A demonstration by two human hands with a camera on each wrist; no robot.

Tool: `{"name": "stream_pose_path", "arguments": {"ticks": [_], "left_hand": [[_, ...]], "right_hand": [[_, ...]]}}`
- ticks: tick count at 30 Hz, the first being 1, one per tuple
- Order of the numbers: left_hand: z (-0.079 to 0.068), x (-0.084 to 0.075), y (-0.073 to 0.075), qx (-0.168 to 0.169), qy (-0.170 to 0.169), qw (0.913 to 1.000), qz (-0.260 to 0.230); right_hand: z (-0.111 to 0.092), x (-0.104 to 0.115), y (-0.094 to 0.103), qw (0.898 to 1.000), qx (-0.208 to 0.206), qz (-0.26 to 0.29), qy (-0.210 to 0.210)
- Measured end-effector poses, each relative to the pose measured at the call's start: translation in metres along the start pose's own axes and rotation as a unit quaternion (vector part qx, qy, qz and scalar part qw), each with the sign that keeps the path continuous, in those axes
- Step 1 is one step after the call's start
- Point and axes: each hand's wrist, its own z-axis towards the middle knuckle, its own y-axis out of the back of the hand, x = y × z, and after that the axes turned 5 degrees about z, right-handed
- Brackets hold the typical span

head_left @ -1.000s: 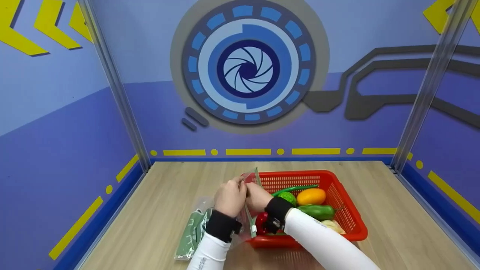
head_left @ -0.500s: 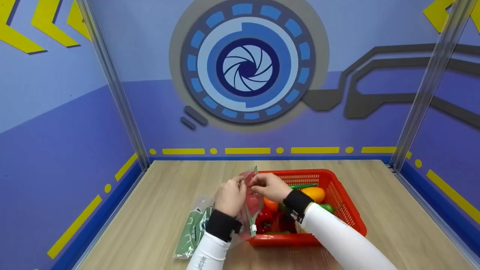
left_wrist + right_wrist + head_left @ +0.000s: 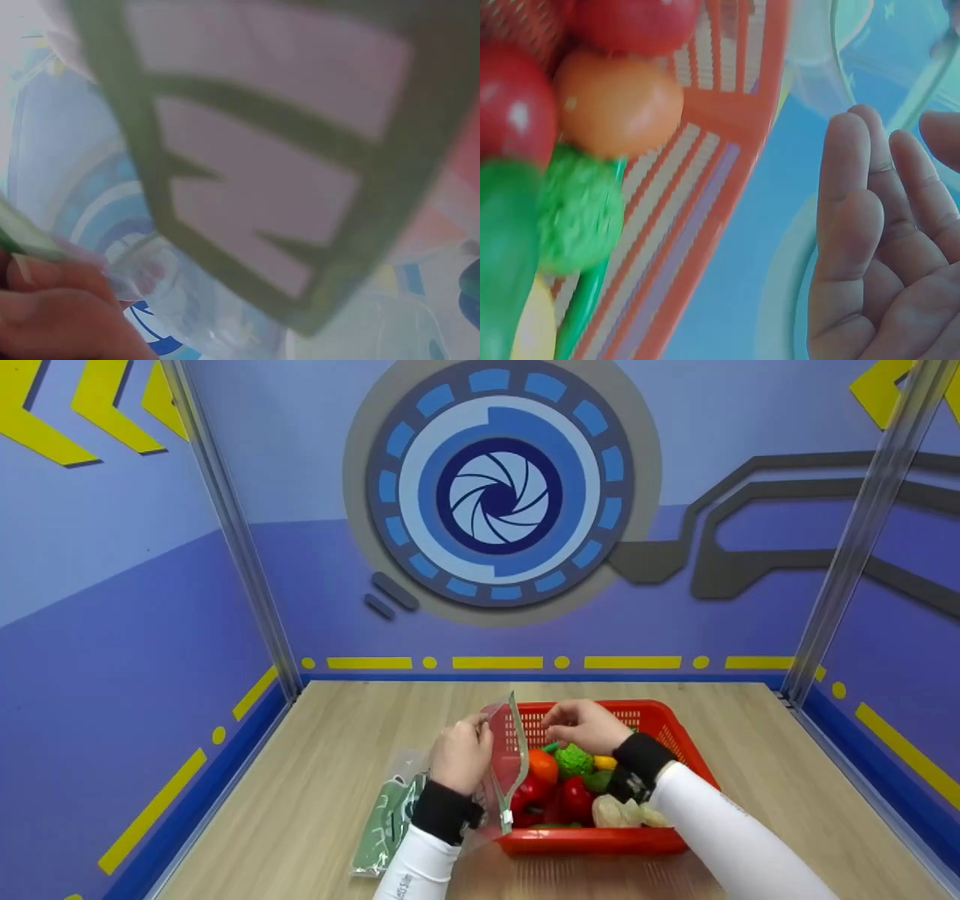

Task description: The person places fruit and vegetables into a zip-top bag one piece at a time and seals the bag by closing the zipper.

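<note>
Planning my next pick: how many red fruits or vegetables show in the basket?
2: a red bell pepper beside the open zip bag, and a rounder red item just right of that pepper. More may be hidden.

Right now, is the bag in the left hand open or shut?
Open: the bag in the left hand has its green-edged mouth gaping, the two sides apart.

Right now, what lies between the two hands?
In the head view, the open bag, which the left hand pinches; then a gap before the right hand, with the basket behind it.
</note>
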Motion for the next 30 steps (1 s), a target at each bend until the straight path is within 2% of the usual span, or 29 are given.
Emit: {"name": "stream_pose_path", "arguments": {"ticks": [5,10,15,21,27,30], "left_hand": [[0.000,0.001,-0.001,-0.001,0.000,1.0000,0.002],[-0.001,0.001,-0.002,-0.003,-0.004,1.0000,0.003],[-0.002,0.000,-0.003,0.000,-0.002,1.0000,0.002],[-0.001,0.000,-0.002,0.000,-0.003,1.0000,-0.006],[-0.002,0.001,-0.001,0.011,0.002,0.9999,-0.009],[-0.003,0.001,-0.001,0.012,0.006,0.9999,-0.006]], "right_hand": [[-0.014,-0.012,0.017,0.999,-0.005,-0.040,-0.007],[-0.028,-0.027,0.023,0.995,-0.001,-0.100,-0.012],[-0.035,-0.037,0.022,0.992,0.002,-0.123,-0.041],[-0.035,-0.046,0.019,0.986,0.025,-0.150,-0.075],[-0.036,-0.056,0.015,0.980,0.033,-0.174,-0.089],[-0.036,-0.059,0.013,0.980,0.039,-0.179,-0.082]]}}
